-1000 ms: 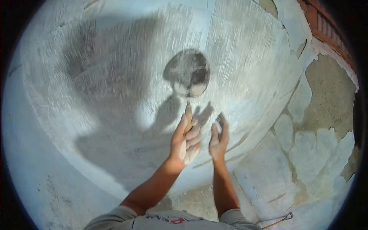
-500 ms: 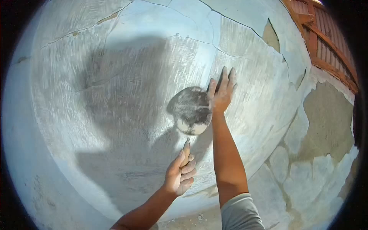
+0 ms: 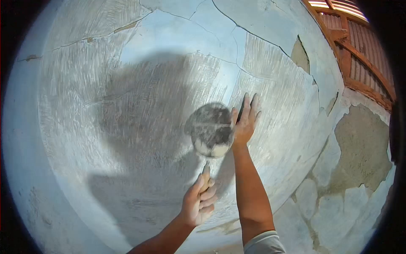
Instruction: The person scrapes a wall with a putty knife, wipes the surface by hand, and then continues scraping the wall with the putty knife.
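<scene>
My left hand (image 3: 199, 202) is wrapped round the wooden handle (image 3: 206, 180) of a trowel. Its rounded, dark grey blade (image 3: 212, 130) lies up against the wall (image 3: 279, 127), with pale smears along its lower edge. Just right of the blade, my right hand (image 3: 246, 122) rests flat, fingers stretched upward and thumb at the blade's edge. Rough brush-like streaks cover the wall surface around both hands. My palm and the underside of the right fingers are hidden against the wall.
Thin cracks (image 3: 211, 31) run across the upper wall. At the right, broken plaster exposes a grey-brown patch (image 3: 361, 148). Wooden beams (image 3: 368, 59) and corrugated sheeting stand at the upper right. A large shadow (image 3: 144, 106) falls left of the trowel.
The wall has shifted downward in view as the camera tilted. My right hand sits a little lower beside the blade. The left hand keeps its hold on the trowel.
</scene>
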Action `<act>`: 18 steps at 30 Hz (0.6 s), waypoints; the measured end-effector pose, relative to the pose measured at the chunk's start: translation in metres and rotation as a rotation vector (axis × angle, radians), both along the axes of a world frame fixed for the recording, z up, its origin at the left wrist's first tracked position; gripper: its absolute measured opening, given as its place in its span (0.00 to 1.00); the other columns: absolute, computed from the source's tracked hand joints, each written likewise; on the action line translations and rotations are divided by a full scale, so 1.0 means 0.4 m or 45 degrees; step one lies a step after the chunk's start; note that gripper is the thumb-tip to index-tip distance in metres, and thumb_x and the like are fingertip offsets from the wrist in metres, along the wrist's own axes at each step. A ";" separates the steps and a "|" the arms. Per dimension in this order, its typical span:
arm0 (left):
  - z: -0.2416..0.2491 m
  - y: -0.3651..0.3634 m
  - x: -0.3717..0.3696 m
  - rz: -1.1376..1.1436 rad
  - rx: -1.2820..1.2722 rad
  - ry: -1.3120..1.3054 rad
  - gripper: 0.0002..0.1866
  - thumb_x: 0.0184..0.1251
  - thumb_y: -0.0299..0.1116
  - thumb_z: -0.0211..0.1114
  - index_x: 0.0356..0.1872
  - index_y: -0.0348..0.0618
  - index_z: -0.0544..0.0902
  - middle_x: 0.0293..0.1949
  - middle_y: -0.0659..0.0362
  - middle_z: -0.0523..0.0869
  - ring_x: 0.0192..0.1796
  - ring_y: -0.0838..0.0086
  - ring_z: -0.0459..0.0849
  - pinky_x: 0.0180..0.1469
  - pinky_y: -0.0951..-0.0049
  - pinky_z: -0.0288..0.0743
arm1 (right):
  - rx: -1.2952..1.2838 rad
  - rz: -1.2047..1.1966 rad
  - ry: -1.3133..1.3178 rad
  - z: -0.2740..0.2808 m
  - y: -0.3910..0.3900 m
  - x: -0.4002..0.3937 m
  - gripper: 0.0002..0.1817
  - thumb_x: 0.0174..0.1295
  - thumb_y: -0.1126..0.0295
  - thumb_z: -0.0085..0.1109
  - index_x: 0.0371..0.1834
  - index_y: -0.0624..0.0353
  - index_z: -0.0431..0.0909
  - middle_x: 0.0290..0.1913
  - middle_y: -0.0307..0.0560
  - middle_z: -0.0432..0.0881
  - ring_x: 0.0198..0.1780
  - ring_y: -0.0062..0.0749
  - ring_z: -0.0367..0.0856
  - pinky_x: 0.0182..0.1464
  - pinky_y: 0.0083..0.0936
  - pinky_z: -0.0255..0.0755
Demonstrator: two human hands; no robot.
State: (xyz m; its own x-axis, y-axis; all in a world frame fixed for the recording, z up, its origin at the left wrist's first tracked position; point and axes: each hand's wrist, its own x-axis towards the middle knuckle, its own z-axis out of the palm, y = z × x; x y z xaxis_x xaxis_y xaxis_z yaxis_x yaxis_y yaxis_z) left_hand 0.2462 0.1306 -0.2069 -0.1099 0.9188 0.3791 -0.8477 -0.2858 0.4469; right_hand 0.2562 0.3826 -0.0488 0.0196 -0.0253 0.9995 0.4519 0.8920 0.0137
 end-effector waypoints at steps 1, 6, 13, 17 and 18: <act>0.037 0.009 0.005 0.015 0.062 0.006 0.21 0.90 0.58 0.51 0.49 0.50 0.78 0.25 0.75 0.64 0.21 0.90 0.59 0.17 0.85 0.54 | -0.001 -0.001 -0.005 0.001 -0.005 0.003 0.34 0.81 0.53 0.53 0.87 0.51 0.64 0.88 0.63 0.56 0.88 0.63 0.54 0.85 0.67 0.44; 0.073 0.032 0.017 -0.042 0.103 -0.074 0.22 0.89 0.58 0.51 0.49 0.51 0.78 0.25 0.75 0.65 0.21 0.90 0.60 0.17 0.85 0.54 | 0.045 0.034 -0.010 -0.002 -0.030 0.013 0.35 0.80 0.52 0.54 0.87 0.50 0.65 0.88 0.63 0.57 0.88 0.64 0.55 0.86 0.68 0.43; 0.000 -0.003 0.017 0.056 -0.018 -0.003 0.24 0.86 0.64 0.54 0.48 0.53 0.76 0.24 0.76 0.62 0.21 0.90 0.57 0.18 0.84 0.48 | 0.020 0.036 -0.016 -0.022 -0.001 0.011 0.32 0.83 0.53 0.49 0.86 0.50 0.66 0.88 0.63 0.57 0.87 0.65 0.55 0.85 0.69 0.45; 0.082 0.042 0.003 -0.010 0.131 -0.020 0.22 0.88 0.61 0.53 0.50 0.52 0.77 0.25 0.75 0.66 0.22 0.90 0.62 0.16 0.85 0.55 | 0.033 0.022 -0.016 -0.021 -0.011 0.015 0.32 0.83 0.53 0.48 0.86 0.50 0.66 0.89 0.62 0.57 0.88 0.64 0.54 0.85 0.68 0.43; 0.072 0.035 0.007 0.010 0.086 -0.017 0.22 0.87 0.61 0.54 0.49 0.52 0.76 0.25 0.75 0.65 0.22 0.90 0.60 0.17 0.85 0.53 | 0.026 0.028 -0.013 -0.022 -0.011 0.014 0.32 0.83 0.53 0.48 0.86 0.51 0.66 0.88 0.63 0.57 0.88 0.65 0.54 0.85 0.69 0.43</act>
State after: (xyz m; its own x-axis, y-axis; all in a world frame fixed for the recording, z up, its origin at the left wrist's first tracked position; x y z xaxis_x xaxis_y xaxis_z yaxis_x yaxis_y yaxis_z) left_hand 0.2490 0.1446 -0.1782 -0.1222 0.8904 0.4386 -0.8509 -0.3214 0.4154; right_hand 0.2618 0.3782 -0.0574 0.0100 -0.0456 0.9989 0.4317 0.9013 0.0368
